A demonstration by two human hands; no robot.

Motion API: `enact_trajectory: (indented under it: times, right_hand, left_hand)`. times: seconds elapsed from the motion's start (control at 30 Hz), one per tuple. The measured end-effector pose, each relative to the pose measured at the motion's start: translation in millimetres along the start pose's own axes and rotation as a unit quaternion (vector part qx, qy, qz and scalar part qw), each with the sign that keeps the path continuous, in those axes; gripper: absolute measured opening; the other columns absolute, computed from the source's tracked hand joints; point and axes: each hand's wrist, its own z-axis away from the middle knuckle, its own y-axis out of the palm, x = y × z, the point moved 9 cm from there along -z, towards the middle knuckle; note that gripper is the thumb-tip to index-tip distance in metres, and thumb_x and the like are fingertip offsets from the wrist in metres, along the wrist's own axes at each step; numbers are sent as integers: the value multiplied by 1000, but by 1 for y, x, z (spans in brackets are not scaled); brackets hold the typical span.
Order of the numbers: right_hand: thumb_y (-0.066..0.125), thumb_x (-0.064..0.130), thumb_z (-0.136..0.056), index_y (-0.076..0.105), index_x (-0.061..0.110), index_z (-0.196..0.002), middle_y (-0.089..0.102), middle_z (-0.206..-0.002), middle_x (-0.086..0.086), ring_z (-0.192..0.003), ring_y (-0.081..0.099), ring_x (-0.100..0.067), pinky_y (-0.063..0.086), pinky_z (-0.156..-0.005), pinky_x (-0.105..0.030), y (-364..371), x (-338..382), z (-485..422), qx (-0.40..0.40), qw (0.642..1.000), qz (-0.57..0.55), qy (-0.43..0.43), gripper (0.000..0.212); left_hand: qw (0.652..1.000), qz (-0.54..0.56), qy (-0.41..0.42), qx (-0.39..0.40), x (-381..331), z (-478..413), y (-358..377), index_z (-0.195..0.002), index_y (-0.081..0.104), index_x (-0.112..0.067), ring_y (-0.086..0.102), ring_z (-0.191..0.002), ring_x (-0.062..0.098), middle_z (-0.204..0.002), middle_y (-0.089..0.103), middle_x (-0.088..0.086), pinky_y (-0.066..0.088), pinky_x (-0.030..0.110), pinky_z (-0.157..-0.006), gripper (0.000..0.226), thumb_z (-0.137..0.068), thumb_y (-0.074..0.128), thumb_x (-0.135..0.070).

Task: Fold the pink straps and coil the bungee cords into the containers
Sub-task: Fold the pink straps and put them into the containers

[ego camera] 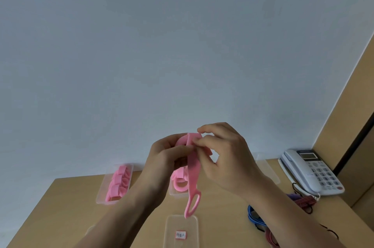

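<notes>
A labelled clear container (pixel 181 231) sits at the near edge of the counter (pixel 70 207). Beyond it to the left, a clear container (pixel 101 197) holds a row of folded pink straps (pixel 118 183). Straight beyond it, a second container (pixel 172 194), partly hidden by the hands, holds more pink loops (pixel 178 184). Beyond it to the right, a third clear container (pixel 268 168) stands with its contents hidden.

Above the labelled container hangs the pink strap (pixel 194 170). Its long axis is close to vertical, its slotted end pointing down just over that container's far rim and its upper end folded over.

The left hand (pixel 168 156) curls round the fold with the thumb pressed on it. The right hand (pixel 224 156) pinches the same fold between thumb and forefinger, its other fingers loosely bent.

To the right of the labelled container lie blue (pixel 254 215) and red bungee cords (pixel 271 240).
</notes>
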Motion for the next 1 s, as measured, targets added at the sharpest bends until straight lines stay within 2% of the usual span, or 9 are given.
enact_trajectory:
  times: [0.13,0.27,0.37,0.43,0.57,0.7,0.83,0.9,1.0]
  right_hand:
    - [70,6,-80,78,22,-92,68,-101,5,-96,63,-13,54,-78,-31,0,-7,-2,14,998,-42,36,21]
    - [72,8,-80,72,18,-117,67,-102,7,-93,61,-7,54,-77,-28,10,-23,-2,51,990,-81,107,38]
    - [70,7,-80,76,20,-106,69,-98,8,-90,63,-8,53,-75,-26,18,-23,-4,80,987,-81,114,29]
    - [71,7,-79,76,20,-98,71,-92,10,-87,63,-9,52,-75,-27,19,-21,-4,77,988,-72,113,23]
    - [73,6,-80,75,19,-92,72,-86,13,-85,63,-6,50,-77,-23,19,-20,-2,57,987,-81,127,18]
    - [75,4,-79,76,17,-89,72,-84,10,-82,64,-9,52,-76,-29,20,-19,2,42,986,-85,139,16]
    - [75,2,-79,75,15,-86,69,-82,7,-75,60,-11,51,-69,-31,19,-10,2,22,992,-50,112,15]
    - [75,3,-79,75,15,-85,68,-81,6,-72,60,-14,51,-66,-32,19,-6,3,11,995,-30,98,14]
    - [77,0,-77,75,13,-84,66,-80,3,-69,58,-16,51,-63,-32,19,-4,5,-6,997,-12,80,15]
  left_hand:
    - [999,-31,-6,-31,4,1,-3,-102,79,-10,65,-100,53,-106,69,33,52,64,-93,31,-78,61,-17]
    - [997,-71,1,-42,5,2,-3,-100,81,-20,69,-97,46,-97,78,16,55,64,-91,29,-79,61,-17]
    - [995,-90,0,-44,6,2,-3,-99,80,-29,75,-94,30,-96,80,2,57,60,-94,26,-80,63,-24]
    - [995,-83,-10,-55,10,3,-5,-113,72,-33,76,-94,23,-99,80,-1,59,55,-94,36,-77,66,-29]
    - [995,-15,-53,-79,25,7,-14,-134,54,-29,76,-98,24,-104,79,2,57,54,-98,61,-77,72,-37]
    - [992,0,-89,-88,37,16,-14,-123,65,-22,76,-96,32,-98,81,7,56,62,-97,48,-80,68,-42]
    - [989,-14,-117,-95,44,19,-15,-95,80,-19,77,-88,32,-90,81,9,60,47,-86,28,-89,68,-43]
    - [986,-12,-132,-100,48,21,-16,-84,82,-16,77,-81,28,-87,81,11,59,38,-77,29,-97,67,-37]
    - [987,-17,-123,-98,48,22,-17,-82,82,-15,76,-76,24,-86,80,11,58,36,-70,31,-100,65,-34]
